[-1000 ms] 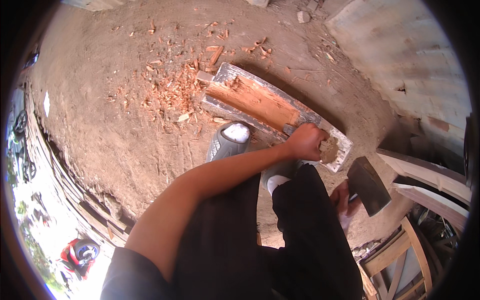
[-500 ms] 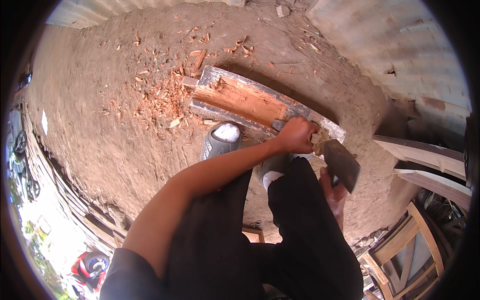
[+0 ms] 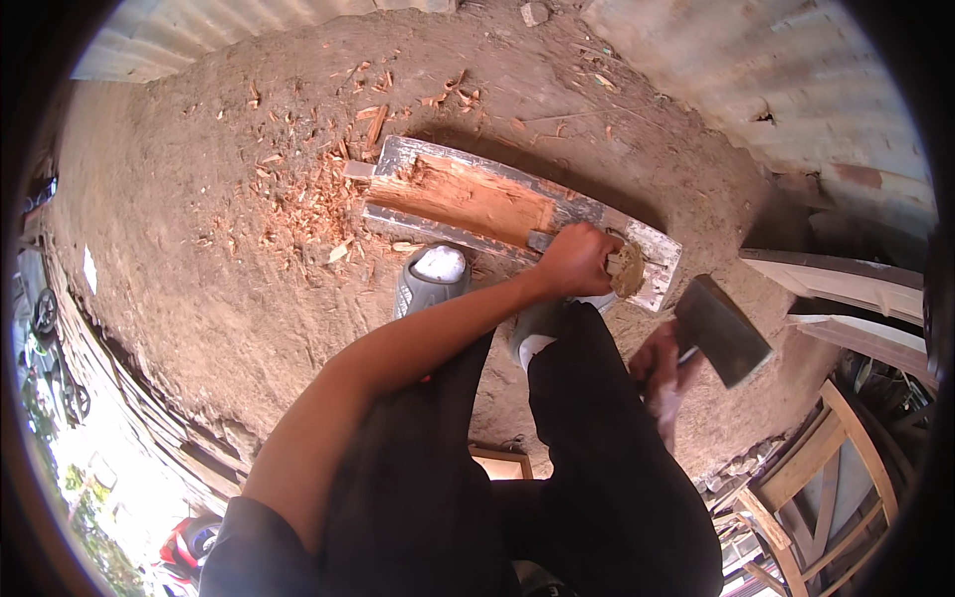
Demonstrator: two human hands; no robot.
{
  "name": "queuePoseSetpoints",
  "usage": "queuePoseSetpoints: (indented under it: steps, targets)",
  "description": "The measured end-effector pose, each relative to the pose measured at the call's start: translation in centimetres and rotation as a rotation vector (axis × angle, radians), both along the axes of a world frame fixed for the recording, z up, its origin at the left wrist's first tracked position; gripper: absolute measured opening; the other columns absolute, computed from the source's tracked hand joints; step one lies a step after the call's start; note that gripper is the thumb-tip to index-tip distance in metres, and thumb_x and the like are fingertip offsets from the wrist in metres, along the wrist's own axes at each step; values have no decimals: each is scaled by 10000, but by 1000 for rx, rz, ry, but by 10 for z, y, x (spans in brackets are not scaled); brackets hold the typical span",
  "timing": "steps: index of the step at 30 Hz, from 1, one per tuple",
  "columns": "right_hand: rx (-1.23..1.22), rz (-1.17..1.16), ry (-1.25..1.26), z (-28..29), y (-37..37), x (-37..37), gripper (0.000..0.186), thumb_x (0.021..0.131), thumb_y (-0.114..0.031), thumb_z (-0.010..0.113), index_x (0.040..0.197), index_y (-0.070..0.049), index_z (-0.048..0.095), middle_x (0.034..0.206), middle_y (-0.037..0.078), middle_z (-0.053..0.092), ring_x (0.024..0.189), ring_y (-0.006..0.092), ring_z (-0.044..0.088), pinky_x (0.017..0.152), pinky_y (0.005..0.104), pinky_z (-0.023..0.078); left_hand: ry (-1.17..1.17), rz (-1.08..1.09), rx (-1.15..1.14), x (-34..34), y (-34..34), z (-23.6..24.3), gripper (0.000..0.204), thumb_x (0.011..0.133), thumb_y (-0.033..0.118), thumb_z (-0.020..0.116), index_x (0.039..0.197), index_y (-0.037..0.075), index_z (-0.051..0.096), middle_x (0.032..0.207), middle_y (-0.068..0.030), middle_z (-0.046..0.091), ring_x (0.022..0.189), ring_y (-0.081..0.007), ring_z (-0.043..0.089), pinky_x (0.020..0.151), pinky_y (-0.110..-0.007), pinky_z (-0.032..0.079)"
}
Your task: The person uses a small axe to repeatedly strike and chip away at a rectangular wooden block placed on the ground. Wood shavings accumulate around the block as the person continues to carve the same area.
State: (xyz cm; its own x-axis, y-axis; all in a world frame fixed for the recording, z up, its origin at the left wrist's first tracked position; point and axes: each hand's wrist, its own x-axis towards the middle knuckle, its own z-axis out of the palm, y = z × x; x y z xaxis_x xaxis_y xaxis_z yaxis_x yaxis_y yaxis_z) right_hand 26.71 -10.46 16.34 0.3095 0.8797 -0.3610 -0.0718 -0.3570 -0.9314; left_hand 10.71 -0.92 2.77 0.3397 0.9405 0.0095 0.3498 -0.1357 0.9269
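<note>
A long wooden beam (image 3: 468,197) with worn, pale paint lies on the dirt in front of my feet, a raw orange-brown hollow cut along its top. My left hand (image 3: 577,257) is closed round a chisel (image 3: 627,271); its frayed, flattened handle end sticks out on the right. On the other side of the hand, the dark metal blade (image 3: 540,240) rests at the end of the hollow. My right hand (image 3: 659,363), slightly blurred, grips a hammer (image 3: 724,330) with a large dark block head, held off to the right of the chisel and apart from it.
Wood chips (image 3: 298,204) are scattered left of and beyond the beam. Corrugated metal sheets (image 3: 766,90) stand at the back right. Boards (image 3: 836,284) and a wooden frame (image 3: 831,478) lean at the right. My shoes (image 3: 433,284) are close to the beam's near side.
The hammer has swung right, away from the chisel's handle end, which now shows more fully. My left hand still holds the chisel at the hollow; the whole view has shifted slightly.
</note>
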Motion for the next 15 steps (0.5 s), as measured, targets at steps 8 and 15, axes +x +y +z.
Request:
queuePoseSetpoints:
  steps: [8, 15]
  targets:
    - [-226, 61, 0, 14, 1, 7, 182, 946, -89, 655, 1043, -87, 502, 680, -2, 470, 510, 87, 427, 425, 257, 332, -21, -31, 28, 0, -2, -1, 226, 599, 128, 721, 815, 61, 723, 763, -196, 688, 767, -431, 668, 698, -493, 545]
    - [-310, 325, -245, -5, 5, 19, 398, 952, -15, 629, 1312, -27, 460, 763, 28, 552, 492, 79, 477, 395, 234, 373, -17, 8, 112, 4, -5, -11, 172, 566, 157, 703, 682, 52, 632, 629, -188, 621, 666, -420, 656, 630, -499, 534]
